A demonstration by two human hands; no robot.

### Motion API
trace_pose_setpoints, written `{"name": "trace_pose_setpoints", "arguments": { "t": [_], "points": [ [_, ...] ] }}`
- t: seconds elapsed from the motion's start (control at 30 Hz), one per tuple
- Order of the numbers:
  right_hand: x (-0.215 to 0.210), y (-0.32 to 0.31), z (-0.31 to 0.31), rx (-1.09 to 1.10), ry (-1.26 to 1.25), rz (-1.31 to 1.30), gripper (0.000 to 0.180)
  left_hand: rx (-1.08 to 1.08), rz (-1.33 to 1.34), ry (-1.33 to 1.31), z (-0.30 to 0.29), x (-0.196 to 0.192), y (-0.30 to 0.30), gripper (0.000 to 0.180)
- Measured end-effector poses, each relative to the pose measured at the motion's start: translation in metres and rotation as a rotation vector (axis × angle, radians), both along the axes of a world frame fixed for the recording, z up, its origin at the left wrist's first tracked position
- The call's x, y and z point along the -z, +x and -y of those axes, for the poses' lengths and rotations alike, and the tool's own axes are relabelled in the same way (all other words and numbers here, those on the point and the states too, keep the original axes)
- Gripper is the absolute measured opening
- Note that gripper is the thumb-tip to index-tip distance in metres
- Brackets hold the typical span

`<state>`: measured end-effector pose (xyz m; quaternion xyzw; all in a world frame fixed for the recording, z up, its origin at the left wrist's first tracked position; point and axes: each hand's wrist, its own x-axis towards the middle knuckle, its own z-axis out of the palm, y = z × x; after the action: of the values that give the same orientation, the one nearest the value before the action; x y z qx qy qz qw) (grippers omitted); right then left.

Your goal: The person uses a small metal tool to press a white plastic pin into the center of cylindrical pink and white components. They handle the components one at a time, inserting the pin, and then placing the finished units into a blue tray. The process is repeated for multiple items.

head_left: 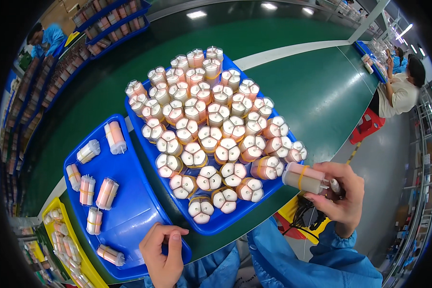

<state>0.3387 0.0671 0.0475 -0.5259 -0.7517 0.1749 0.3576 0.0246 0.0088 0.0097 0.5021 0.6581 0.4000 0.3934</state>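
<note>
Green matting covers the long workbench (293,81), which runs between shelving on the left and a grey floor aisle on the right. At the bench centre stands a blue tray (211,225) packed with upright bundles (211,129), each made of 3 pink-and-white tubes bound by a yellow band. To its left lies a second blue tray (129,211) holding 7 loose bundles (107,193) on their sides, well apart from one another. A yellow tray (89,273) with more tubes sits at the lower left. The right hand (343,199) grasps 1 banded bundle (305,177) sideways, just beside the right corner of the full tray, thumb and fingers closed on its end. The left hand (163,252) is loosely clenched at the near edge of the second tray, holding nothing visible. Another person (401,91) sits on a red stool (367,126) at the far right.
</note>
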Motion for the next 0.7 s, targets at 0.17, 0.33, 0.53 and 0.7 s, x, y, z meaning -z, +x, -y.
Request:
{"name": "trace_pose_setpoints", "arguments": {
  "t": [0.17,0.33,0.53,0.7],
  "points": [
    [-0.007,0.0,-0.003,-0.031,-0.059,0.061,0.047,0.003,-0.004,0.015,0.001,0.0,0.0,0.027],
    [-0.009,-0.02,-0.009,-0.057,-0.112,0.123,0.047,0.024,-0.019,0.033,-0.001,-0.001,0.0,0.027],
    [-0.004,-0.032,-0.017,-0.046,-0.156,0.198,0.048,0.016,-0.024,0.026,0.0,-0.002,0.0,0.027],
    [0.006,-0.028,-0.021,0.007,-0.201,0.101,0.049,0.023,-0.019,0.036,0.0,-0.001,0.0,0.027]
  ]
}}
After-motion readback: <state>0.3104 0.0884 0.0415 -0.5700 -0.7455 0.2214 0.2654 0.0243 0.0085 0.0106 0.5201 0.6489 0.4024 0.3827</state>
